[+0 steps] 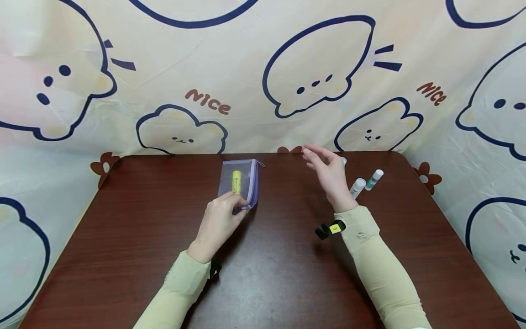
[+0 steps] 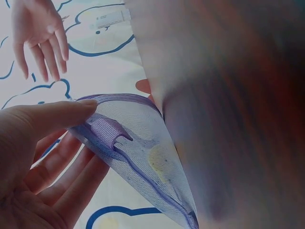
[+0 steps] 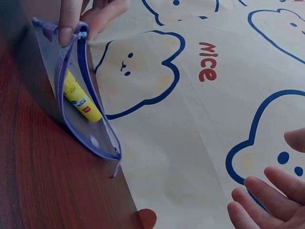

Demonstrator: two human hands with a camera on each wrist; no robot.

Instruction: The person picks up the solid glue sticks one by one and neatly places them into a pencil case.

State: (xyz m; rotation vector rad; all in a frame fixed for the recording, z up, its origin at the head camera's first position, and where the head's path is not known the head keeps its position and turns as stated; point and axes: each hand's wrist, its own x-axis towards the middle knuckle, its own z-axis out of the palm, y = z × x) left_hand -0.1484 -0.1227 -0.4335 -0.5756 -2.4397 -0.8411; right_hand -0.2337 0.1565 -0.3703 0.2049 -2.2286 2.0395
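Note:
A purple-trimmed mesh zipper pouch [image 1: 225, 180] stands near the table's far edge. My left hand [image 1: 222, 219] pinches its near end between thumb and fingers. The right wrist view shows the pouch's zipper [image 3: 61, 90] undone and its mouth gaping. Inside lies a yellow glue stick [image 3: 82, 98], also visible through the mesh in the head view. My right hand [image 1: 330, 178] hovers to the right of the pouch, apart from it, its fingers loosely extended with nothing in them. Behind its wrist stand a white glue stick [image 1: 357, 187] and a white-and-teal one [image 1: 374, 179].
A small white-capped thing [image 1: 344, 161] shows partly behind the right hand. The dark wooden table [image 1: 263, 274] meets a cartoon-printed cloth [image 1: 246, 68] at its far edge and sides. Each wrist carries a black camera strap.

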